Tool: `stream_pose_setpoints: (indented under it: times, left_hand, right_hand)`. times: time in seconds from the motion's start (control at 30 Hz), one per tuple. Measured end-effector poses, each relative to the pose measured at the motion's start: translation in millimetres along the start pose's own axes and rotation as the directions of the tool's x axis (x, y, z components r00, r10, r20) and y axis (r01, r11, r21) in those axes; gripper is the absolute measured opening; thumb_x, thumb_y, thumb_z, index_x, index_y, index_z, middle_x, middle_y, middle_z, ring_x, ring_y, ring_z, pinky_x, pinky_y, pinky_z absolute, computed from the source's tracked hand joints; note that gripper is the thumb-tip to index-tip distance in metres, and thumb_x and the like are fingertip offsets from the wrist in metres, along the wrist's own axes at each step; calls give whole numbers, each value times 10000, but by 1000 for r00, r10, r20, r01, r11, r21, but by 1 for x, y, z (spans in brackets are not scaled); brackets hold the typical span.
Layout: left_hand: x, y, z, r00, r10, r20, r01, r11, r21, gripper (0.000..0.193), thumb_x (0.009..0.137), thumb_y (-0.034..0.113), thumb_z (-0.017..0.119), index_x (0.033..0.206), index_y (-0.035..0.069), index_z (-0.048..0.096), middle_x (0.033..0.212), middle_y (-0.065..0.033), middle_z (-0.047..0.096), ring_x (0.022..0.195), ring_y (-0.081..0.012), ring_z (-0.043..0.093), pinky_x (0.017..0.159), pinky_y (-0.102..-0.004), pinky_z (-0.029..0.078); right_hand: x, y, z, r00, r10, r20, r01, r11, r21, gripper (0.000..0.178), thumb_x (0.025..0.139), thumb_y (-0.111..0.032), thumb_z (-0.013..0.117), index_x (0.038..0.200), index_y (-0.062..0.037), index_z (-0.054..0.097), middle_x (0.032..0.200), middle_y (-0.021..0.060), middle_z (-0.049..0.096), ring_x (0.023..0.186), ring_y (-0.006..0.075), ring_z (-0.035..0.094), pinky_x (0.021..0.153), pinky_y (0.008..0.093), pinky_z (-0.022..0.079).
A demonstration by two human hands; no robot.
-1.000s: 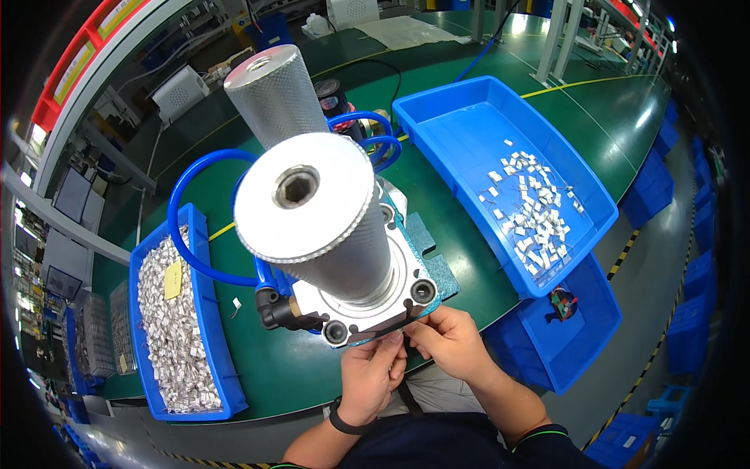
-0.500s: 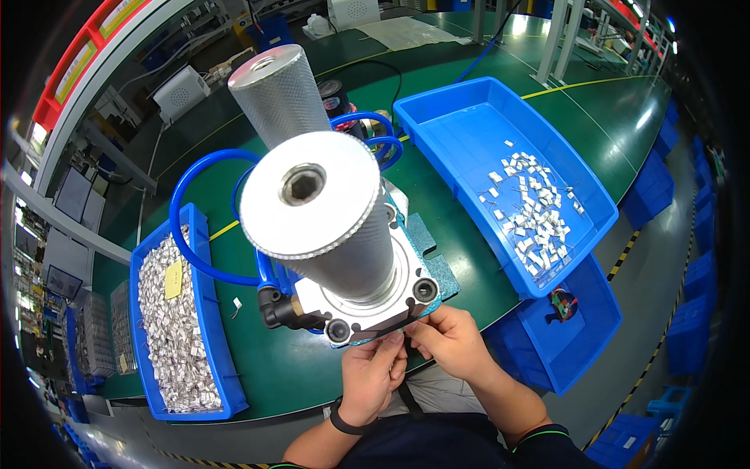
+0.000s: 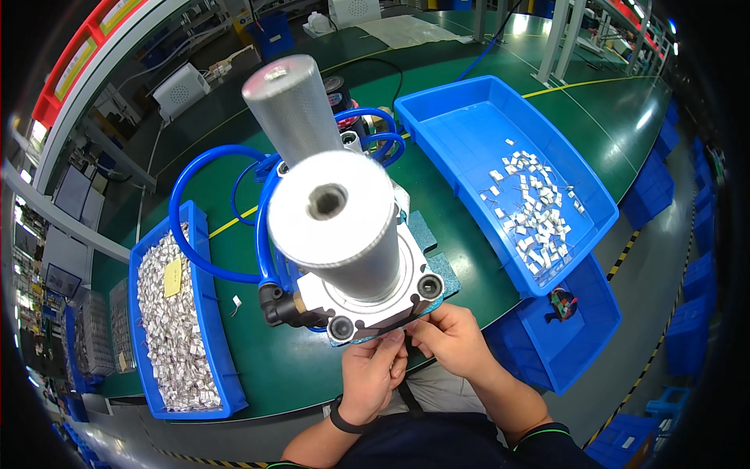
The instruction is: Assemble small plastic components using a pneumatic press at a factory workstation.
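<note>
The left hand [image 3: 375,371] and the right hand [image 3: 449,340] are close together at the near edge of the green flat-topped bench [image 3: 269,359]. On each hand, the thumb and pointing finger come near to each other, almost shut. Their tips go under the front of the shiny silver metal machine with round, can-shaped tops [image 3: 336,211], so I cannot tell what they hold. The machine stands by the middle of the bench's near edge, with a bent shiny blue hose [image 3: 175,203] on its left. Near the bench's near left corner is a long blue plastic tray [image 3: 221,344] full of small white flat bits with wires [image 3: 176,336]. One small white bit with a wire [image 3: 237,301] lies alone between that tray and the machine. At the bench's right edge, a wide blue plastic tray [image 3: 465,129] holds fewer white bits [image 3: 539,215].
</note>
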State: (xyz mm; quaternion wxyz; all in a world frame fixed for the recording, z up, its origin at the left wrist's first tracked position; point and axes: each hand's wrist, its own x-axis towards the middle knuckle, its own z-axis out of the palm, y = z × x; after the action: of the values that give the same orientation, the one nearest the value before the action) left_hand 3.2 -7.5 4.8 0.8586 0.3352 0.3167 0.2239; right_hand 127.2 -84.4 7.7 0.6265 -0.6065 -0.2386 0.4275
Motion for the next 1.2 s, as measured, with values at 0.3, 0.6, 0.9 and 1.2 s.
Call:
stream_pose_setpoints:
  times: [0.3,0.6,0.9,1.2]
  left_hand:
    - [-1,0,0,1000,-4,-10,4,1000,-5,75,922,66,514,923,-3,542,704,-98,534,460,-116,425,344,-203,279]
    - [-8,2,-9,996,-41,83,45,997,-57,265,961,156,409,1054,-54,540,751,-104,543,467,-121,418,346,-208,280]
    - [-8,8,-7,948,-157,275,192,976,-105,551,985,437,248,1150,-27,495,788,-108,563,483,-102,400,349,-202,271]
    - [-7,6,3,969,-179,169,138,963,233,621,959,532,185,1215,16,417,789,-101,583,516,-105,463,363,-208,285]
  right_hand:
    - [-1,-3,2,1000,-7,1,7,1000,13,151,869,-119,603,801,15,620,676,15,591,608,44,509,535,210,398]
    - [-20,6,-6,997,-19,80,22,999,-45,169,882,-147,602,832,11,633,676,19,598,602,39,519,520,194,396]
    - [-51,-18,-16,940,-340,-2,323,895,-307,217,845,-94,631,1053,-37,608,749,29,550,653,99,529,584,213,427]
    - [-37,-16,13,829,-453,329,539,488,-687,216,722,-156,727,894,-48,652,771,70,487,735,215,520,607,305,442]
